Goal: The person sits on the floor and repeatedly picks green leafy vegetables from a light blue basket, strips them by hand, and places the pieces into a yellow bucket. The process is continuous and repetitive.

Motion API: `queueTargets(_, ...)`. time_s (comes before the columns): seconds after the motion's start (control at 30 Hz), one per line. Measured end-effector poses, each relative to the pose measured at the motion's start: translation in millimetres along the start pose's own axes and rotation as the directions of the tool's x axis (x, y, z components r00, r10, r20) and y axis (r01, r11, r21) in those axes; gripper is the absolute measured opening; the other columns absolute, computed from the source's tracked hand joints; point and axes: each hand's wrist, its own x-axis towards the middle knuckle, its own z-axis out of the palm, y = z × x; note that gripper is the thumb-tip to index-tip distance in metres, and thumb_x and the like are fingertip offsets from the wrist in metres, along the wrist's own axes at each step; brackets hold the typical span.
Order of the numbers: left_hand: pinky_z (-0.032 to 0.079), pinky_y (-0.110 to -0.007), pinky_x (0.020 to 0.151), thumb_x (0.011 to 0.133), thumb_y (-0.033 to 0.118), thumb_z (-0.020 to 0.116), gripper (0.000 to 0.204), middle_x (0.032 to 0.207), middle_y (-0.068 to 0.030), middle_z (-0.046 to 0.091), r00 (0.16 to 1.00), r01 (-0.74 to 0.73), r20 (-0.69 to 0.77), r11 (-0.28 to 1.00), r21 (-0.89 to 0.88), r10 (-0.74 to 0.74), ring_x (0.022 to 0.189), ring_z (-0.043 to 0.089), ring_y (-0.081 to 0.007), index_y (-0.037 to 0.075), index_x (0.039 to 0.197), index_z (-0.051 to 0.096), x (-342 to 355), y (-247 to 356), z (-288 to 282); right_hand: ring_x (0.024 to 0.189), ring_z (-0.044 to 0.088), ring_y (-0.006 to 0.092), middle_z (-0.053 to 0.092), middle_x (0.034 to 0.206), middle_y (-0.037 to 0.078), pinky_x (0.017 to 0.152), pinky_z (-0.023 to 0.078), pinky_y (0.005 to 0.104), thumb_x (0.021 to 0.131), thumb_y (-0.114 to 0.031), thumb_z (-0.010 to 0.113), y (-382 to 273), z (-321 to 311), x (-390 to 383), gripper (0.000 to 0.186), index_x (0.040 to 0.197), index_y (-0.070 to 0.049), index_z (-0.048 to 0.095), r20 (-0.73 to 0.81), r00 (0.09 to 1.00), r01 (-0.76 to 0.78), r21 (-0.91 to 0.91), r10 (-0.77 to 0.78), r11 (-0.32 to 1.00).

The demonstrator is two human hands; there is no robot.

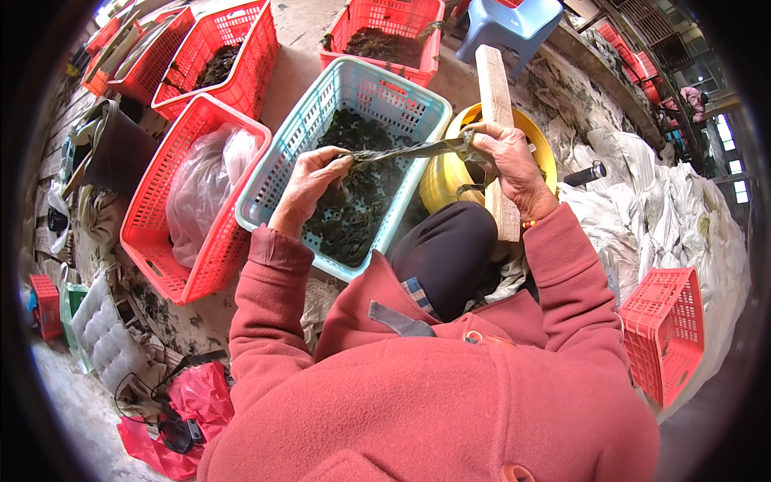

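A dark green strip of seaweed [409,151] is stretched between my two hands, above the light blue crate. My left hand [315,181] pinches its left end between thumb and fingers. My right hand [511,165] grips the other end, over the yellow bucket [440,183] and beside the wooden plank [496,88] that lies across it. Below the strip, the light blue crate [273,173] holds a loose heap of dark seaweed pieces [345,217]. What lies inside the bucket is mostly hidden by my right hand and the plank.
Left of the blue crate stands a red crate [144,229] with a clear plastic bag [205,193]. Farther off, red crates [253,72] hold more seaweed. A blue stool [510,28] stands beyond the bucket. White sacking [658,217] and another red crate [662,333] are at my right.
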Motion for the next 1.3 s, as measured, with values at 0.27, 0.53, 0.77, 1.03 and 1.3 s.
queueTargets(0.27, 0.035, -0.02, 0.055, 0.094, 0.021, 0.062, 0.021, 0.069, 0.0036, 0.056, 0.994, 0.084, -0.08, 0.993, 0.088, -0.077, 0.059, 0.046, -0.004, 0.001, 0.09, 0.068, 6.1, -13.6, -18.6, 0.051, 0.039, -0.002, 0.061, 0.074, -0.005, 0.044, 0.026, 0.0152, 0.091, -0.014, 0.066, 3.0, -12.6, 8.6, 0.012, 0.094, -0.003, 0.067, 0.188, 0.976, -0.1, -0.074, 0.113, 0.992)
queueTargets(0.53, 0.033, -0.021, 0.055, 0.093, 0.022, 0.062, 0.022, 0.068, 0.0057, 0.053, 0.985, 0.126, -0.138, 0.972, 0.2, -0.099, 0.06, 0.044, -0.0031, 0.002, 0.086, 0.067, -4.2, -27.8, -43.9, 0.062, 0.054, 0.0027, 0.063, 0.072, -0.002, 0.058, 0.043, 0.0191, 0.095, -0.013, 0.059, -6.1, -21.2, 21.4, 0.013, 0.089, -0.004, 0.067, -0.02, 0.982, 0.161, -0.442, -0.189, 0.882)
queueTargets(0.77, 0.04, -0.021, 0.062, 0.093, 0.019, 0.062, 0.022, 0.078, 0.0019, 0.061, 0.992, 0.123, -0.067, 0.949, 0.292, -0.108, 0.069, 0.051, -0.0056, -0.002, 0.098, 0.068, -7.8, -24.7, -38.6, 0.096, 0.066, 0.0234, 0.065, 0.107, 0.015, 0.086, 0.058, 0.0371, 0.092, -0.003, 0.058, -62.0, -33.3, 104.0, 0.03, 0.121, 0.005, 0.054, 0.04, 0.981, 0.189, 0.048, -0.191, 0.981)
queueTargets(1.03, 0.046, -0.025, 0.065, 0.089, 0.014, 0.063, 0.019, 0.076, -0.0028, 0.064, 0.975, -0.177, 0.21, 0.83, 0.529, 0.073, 0.072, 0.055, -0.0079, -0.003, 0.098, 0.067, 28.7, 27.6, 9.8, 0.12, 0.055, 0.0267, 0.056, 0.131, 0.015, 0.104, 0.043, 0.0343, 0.07, -0.017, 0.08, 0.5, 31.6, 95.5, 0.073, 0.134, -0.004, 0.048, 0.471, 0.833, 0.517, -0.475, -0.29, 0.713)
queueTargets(1.3, 0.05, -0.034, 0.084, 0.079, 0.011, 0.072, 0.033, 0.1, -0.0127, 0.068, 0.937, -0.33, 0.134, 0.686, 0.649, 0.323, 0.096, 0.065, -0.0251, 0.001, 0.109, 0.064, 50.5, 7.0, 9.4, 0.07, 0.067, 0.0107, 0.068, 0.083, 0.004, 0.06, 0.05, 0.0229, 0.094, -0.014, 0.059, 16.7, 29.7, 44.5, 0.015, 0.103, -0.003, 0.064, 0.33, 0.943, 0.076, -0.124, -0.031, 0.989)
